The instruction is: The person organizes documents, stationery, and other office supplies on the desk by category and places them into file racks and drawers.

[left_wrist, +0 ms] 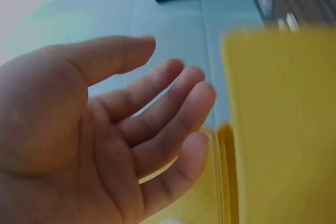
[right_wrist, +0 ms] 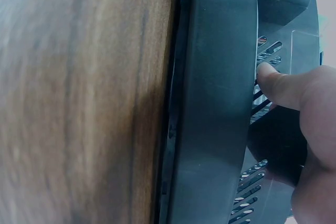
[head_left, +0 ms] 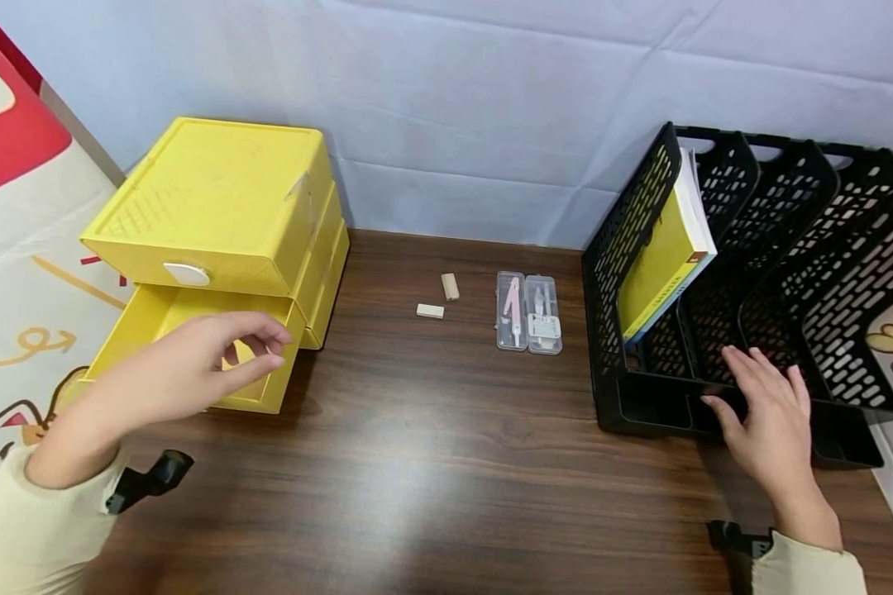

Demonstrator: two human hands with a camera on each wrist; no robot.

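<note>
Above the pulled-out drawer [head_left: 271, 390] of a yellow drawer unit [head_left: 216, 186] hovers my left hand [head_left: 197, 364]. Its fingers are loosely bent, and the left wrist view shows an empty palm [left_wrist: 110, 129] with the thumb apart from the fingers. My right hand [head_left: 774, 426] is over the front compartments of a black file rack [head_left: 632, 227], fingers spread and holding nothing. In the right wrist view the thumb [right_wrist: 283, 87] reaches over the front wall of the rack [right_wrist: 220, 103]; I cannot tell whether the hidden fingers touch inside.
A yellow book [head_left: 658, 264] stands in the rack's left slot. Mid-table lie two small pale blocks like erasers, one white [head_left: 430, 311] and one beige [head_left: 450, 287]. Beside them, an opened clear case [head_left: 511, 339] contains a pink compass [head_left: 514, 306]. A pale cloth [head_left: 454, 124] hangs behind.
</note>
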